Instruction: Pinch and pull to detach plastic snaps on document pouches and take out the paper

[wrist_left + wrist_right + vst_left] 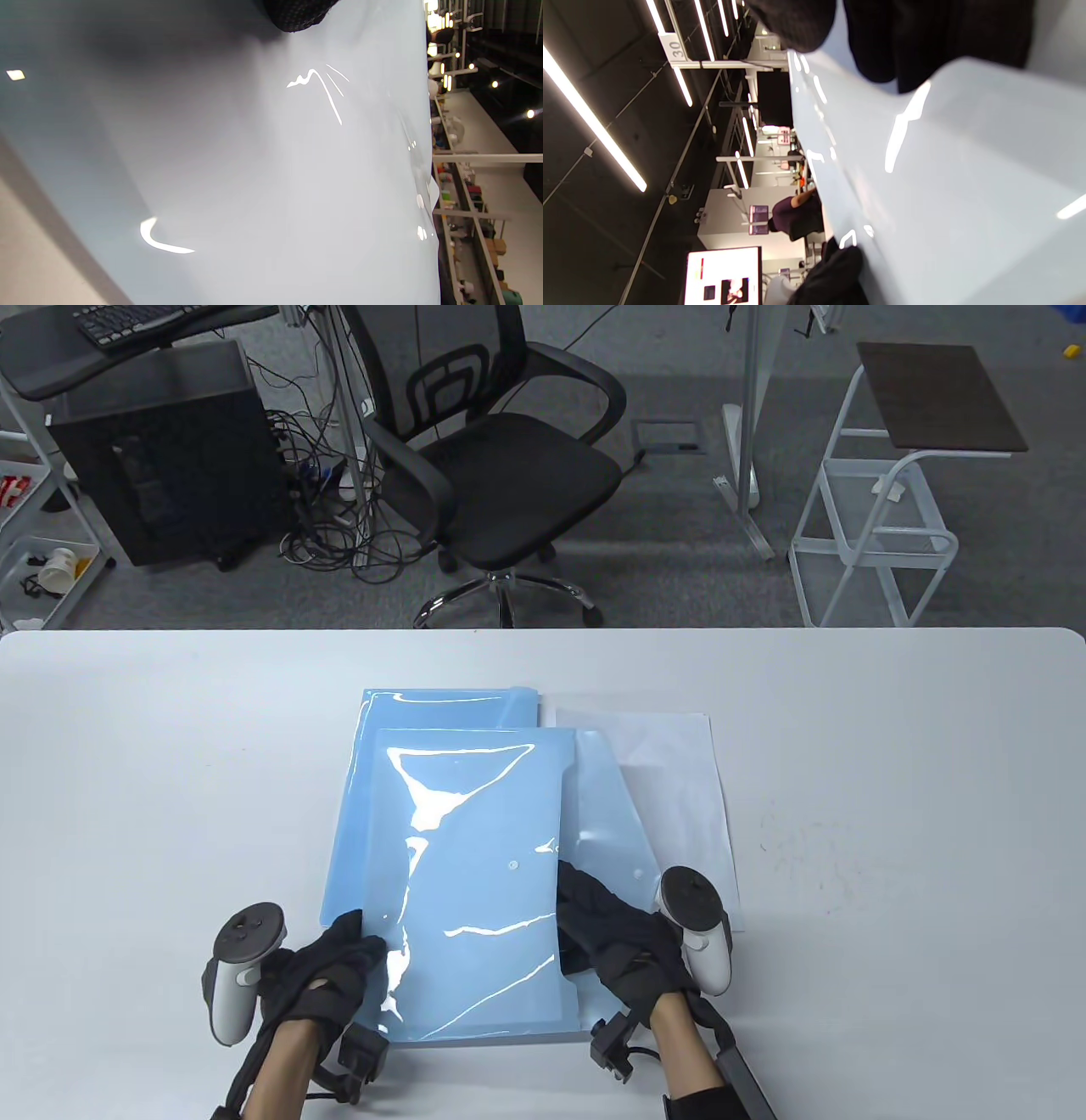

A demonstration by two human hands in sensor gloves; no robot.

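Item: top blue document pouch (479, 882), lying on a second blue pouch (450, 708) mid-table. Left hand (327, 971) grips its near-left edge; right hand (615, 937) holds its right edge beside the opened flap (611, 823), snap apparently released. White paper (679, 789) lies just right of the pouches, seemingly already removed. Remaining: likely this pouch's sheet. Legible writing: "30" on an overhead sign (671, 46), right wrist view; none on the pouches.
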